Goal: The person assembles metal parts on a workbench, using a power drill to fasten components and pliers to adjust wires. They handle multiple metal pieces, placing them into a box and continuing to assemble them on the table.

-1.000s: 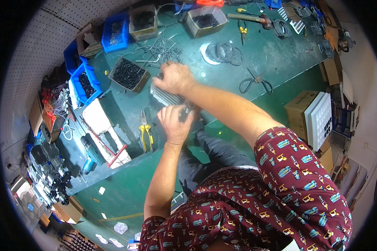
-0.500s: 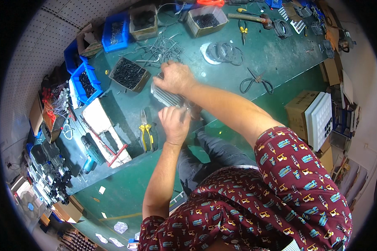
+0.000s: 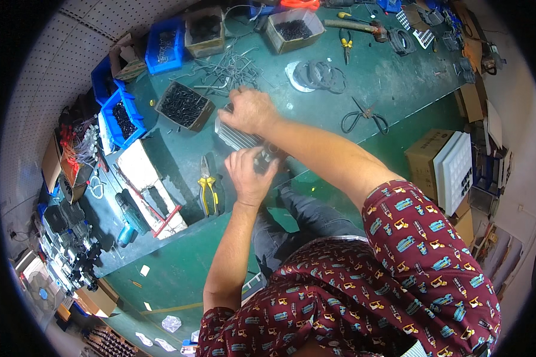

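Observation:
A grey finned metal housing rests on the green workbench in front of me. My right hand is closed over its far end, fingers bent around the edge. At the near end, next to a dark round fitting, my left hand has its fingers and thumb curved around a small greyish piece too blurred to name. Beside my left hand lie yellow-handled pliers. Left of the housing stands a box of black screws, with loose bent metal rods behind.
Blue bins and a box of small dark parts line the back. Black scissors, dark rings and a hammer lie to the right. A teal power tool sits at left near a white block.
My left thumb and fingers have spread wider apart at the housing's near end, baring more of the round fitting. My right hand keeps its place on the housing.

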A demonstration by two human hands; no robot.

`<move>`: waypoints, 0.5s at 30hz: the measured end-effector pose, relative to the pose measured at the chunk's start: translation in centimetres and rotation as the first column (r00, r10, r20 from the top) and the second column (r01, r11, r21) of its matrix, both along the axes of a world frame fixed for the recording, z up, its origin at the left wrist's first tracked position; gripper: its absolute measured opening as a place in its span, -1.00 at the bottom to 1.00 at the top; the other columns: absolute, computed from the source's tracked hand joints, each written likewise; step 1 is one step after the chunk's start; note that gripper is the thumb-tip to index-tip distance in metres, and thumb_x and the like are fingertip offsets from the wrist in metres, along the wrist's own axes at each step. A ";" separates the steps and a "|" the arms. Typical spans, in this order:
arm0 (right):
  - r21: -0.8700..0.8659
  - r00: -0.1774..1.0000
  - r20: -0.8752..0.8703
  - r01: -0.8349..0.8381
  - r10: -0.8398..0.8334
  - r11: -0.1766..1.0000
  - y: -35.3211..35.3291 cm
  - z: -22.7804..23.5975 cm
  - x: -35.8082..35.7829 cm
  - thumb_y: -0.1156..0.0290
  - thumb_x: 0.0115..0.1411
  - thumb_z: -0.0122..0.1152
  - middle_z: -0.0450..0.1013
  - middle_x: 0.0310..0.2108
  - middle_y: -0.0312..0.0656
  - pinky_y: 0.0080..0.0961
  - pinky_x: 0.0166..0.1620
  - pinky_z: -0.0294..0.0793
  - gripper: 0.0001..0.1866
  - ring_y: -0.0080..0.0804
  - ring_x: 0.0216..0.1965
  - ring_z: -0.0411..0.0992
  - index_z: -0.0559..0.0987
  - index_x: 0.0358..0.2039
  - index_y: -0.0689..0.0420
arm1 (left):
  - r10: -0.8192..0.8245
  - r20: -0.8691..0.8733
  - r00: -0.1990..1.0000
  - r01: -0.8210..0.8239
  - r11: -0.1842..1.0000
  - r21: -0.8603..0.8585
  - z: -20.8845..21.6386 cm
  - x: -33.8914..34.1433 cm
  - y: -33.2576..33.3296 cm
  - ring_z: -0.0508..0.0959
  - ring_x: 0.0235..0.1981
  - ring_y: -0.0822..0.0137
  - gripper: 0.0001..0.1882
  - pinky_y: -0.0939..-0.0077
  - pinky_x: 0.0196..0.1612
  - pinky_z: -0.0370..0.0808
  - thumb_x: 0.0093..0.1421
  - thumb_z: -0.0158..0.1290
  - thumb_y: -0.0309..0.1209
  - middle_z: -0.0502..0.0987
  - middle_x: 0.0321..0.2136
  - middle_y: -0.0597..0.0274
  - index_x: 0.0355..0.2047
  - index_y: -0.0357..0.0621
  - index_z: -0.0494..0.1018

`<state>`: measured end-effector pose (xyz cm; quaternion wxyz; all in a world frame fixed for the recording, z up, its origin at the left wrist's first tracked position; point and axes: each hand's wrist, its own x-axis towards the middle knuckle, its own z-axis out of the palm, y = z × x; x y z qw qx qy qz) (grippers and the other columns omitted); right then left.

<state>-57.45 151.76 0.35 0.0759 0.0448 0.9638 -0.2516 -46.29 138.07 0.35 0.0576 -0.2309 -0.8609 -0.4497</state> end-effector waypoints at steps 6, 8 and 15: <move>0.003 1.000 0.016 0.003 -0.003 1.000 -0.2 0.5 0.0 -0.16 0.21 0.14 0.53 -0.06 0.20 -0.07 0.10 0.54 -0.30 0.07 0.03 0.55 0.62 -0.05 0.32 | -0.038 -0.087 0.996 0.037 0.999 -0.013 -2.1 0.1 -0.5 0.49 -0.27 0.14 -0.73 0.19 -0.06 0.33 0.00 0.36 -0.42 0.51 -0.38 0.27 -0.28 -0.05 0.54; -0.005 1.000 -0.004 0.008 -0.008 1.000 0.0 0.0 -0.1 -0.15 0.20 0.15 0.53 -0.06 0.19 -0.07 0.10 0.54 -0.31 0.07 0.03 0.55 0.62 -0.06 0.31 | -0.017 -0.064 0.998 0.017 1.000 0.010 -1.5 0.0 -0.4 0.50 -0.26 0.14 -0.74 0.19 -0.06 0.33 0.00 0.35 -0.44 0.52 -0.37 0.26 -0.29 -0.06 0.54; -0.022 1.000 -0.010 0.003 -0.004 1.000 -0.1 -0.1 -0.1 -0.14 0.19 0.15 0.53 -0.06 0.19 -0.07 0.11 0.54 -0.32 0.07 0.03 0.55 0.62 -0.07 0.32 | -0.070 -0.090 0.993 0.069 0.997 -0.018 -1.7 -0.1 -0.9 0.53 -0.23 0.15 -0.72 0.20 -0.02 0.34 0.02 0.34 -0.45 0.57 -0.31 0.25 -0.23 -0.08 0.57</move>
